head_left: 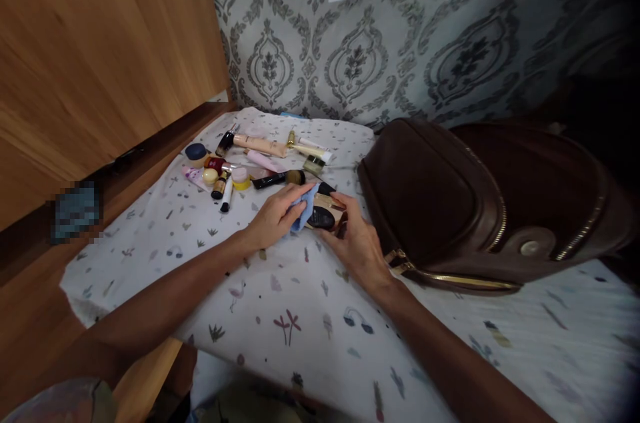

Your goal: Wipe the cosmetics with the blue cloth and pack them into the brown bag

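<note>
My left hand (pixel 274 218) is closed on a light blue cloth (pixel 303 208), with the thumb over it. The cloth touches the side of a beige makeup case with a dark oval on it, perhaps a powder compact (pixel 321 217). Fingers and thumb of my right hand (pixel 361 243) grip that compact by its right side. Just beyond my hands lie a black tube (pixel 270 180), a makeup brush (pixel 295 177) and a small green-lidded jar (pixel 314 164). The compact's lower part is partly hidden by my fingers.
Several cosmetics lie farther left, among them a beige tube (pixel 260 144), a yellow jar (pixel 241 178) and a dark-lidded jar (pixel 197 154). A brown leather bag (pixel 425 190) stands right of my hands on the patterned cloth (pixel 280 296). A wooden cabinet (pixel 110 56) rises at left.
</note>
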`<state>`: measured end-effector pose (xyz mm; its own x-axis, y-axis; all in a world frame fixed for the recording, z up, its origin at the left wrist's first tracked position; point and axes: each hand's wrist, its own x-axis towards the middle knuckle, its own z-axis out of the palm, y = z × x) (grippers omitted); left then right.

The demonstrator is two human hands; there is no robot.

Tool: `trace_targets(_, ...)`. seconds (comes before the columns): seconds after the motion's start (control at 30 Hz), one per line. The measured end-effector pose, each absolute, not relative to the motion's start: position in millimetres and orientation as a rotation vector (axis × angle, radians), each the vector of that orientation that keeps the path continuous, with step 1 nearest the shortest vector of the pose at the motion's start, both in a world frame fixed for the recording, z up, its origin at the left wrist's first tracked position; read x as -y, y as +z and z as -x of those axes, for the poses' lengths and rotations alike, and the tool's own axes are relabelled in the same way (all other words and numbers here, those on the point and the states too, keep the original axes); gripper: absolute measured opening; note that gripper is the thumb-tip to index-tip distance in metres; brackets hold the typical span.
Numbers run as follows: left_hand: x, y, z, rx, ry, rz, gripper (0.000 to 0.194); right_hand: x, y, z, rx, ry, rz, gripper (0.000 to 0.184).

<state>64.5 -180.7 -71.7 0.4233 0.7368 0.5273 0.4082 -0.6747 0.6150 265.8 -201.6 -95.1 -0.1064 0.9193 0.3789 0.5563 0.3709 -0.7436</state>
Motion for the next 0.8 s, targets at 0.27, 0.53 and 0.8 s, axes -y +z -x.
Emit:
trace_targets(0.27, 180.7, -72.0, -64.9, -0.974, 1.137, -2.31, 0.042, 203.3, -90.0, -264.8, 1.739, 0.509, 1.284, 0.04)
trace_targets(0.53, 179.7, -71.9, -63.7, -0.973, 1.128, -2.308, 0.044, 202.7, -89.4, -265.0, 1.729, 0.507, 1.254, 0.043)
trace_targets(0.8, 179.6, -72.6, -63.3, -0.976, 1.134, -2.293, 0.045, 203.7, -87.9, -266.9, 1.733, 0.529, 1.234, 0.048)
